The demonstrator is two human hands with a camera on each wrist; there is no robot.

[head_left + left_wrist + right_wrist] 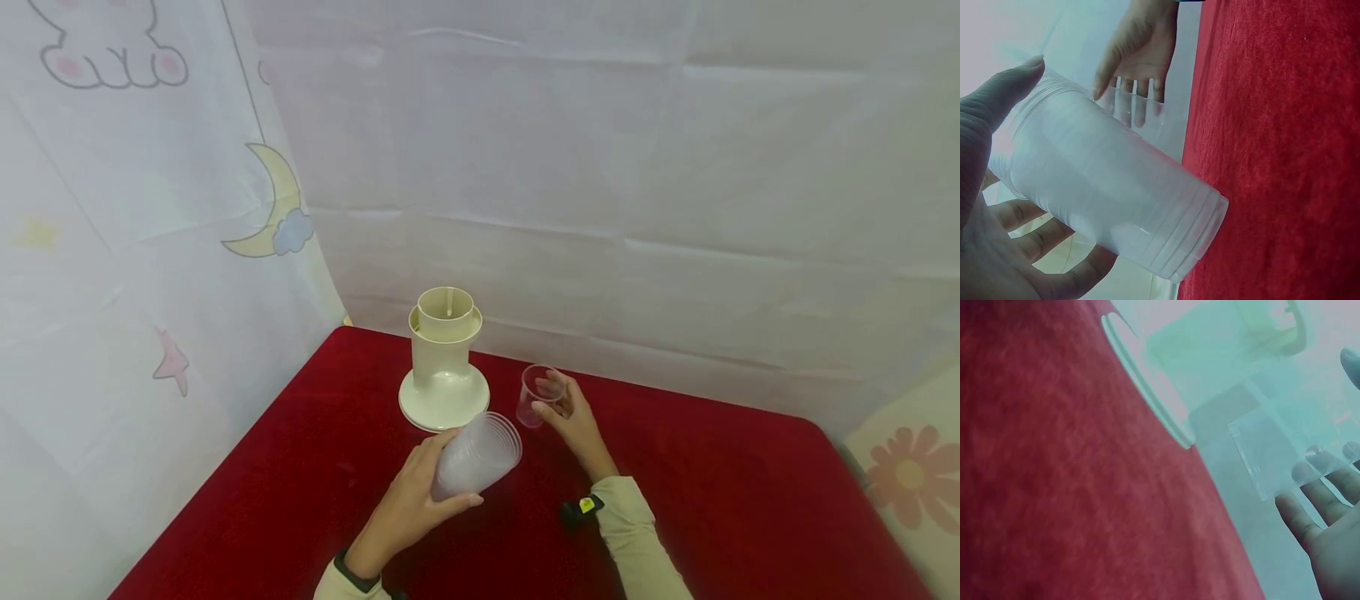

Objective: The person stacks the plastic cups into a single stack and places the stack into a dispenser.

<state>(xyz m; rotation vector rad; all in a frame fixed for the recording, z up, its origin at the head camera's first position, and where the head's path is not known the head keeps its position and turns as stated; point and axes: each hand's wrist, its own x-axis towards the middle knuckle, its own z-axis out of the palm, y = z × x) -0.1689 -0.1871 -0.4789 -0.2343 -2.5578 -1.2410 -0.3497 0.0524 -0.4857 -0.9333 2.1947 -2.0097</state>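
My left hand [405,504] grips a tilted stack of nested clear plastic cups [478,457], thumb on one side and fingers round the other. The stack's open end points up and to the right, and several rims show close together. Beyond it, my right hand [579,427] holds a single clear cup [529,410] between thumb and fingers, mouth upward. In the right wrist view, fingertips show through the wall of that cup [1269,447]. A cream plastic stand [442,362], with a round base and a tube inside a wider cylinder, is left of the single cup.
A red cloth [285,475] covers the table, whose far edge runs just behind the stand. Pale printed sheets [525,167] hang as walls behind and to the left. Dark bands circle both wrists.
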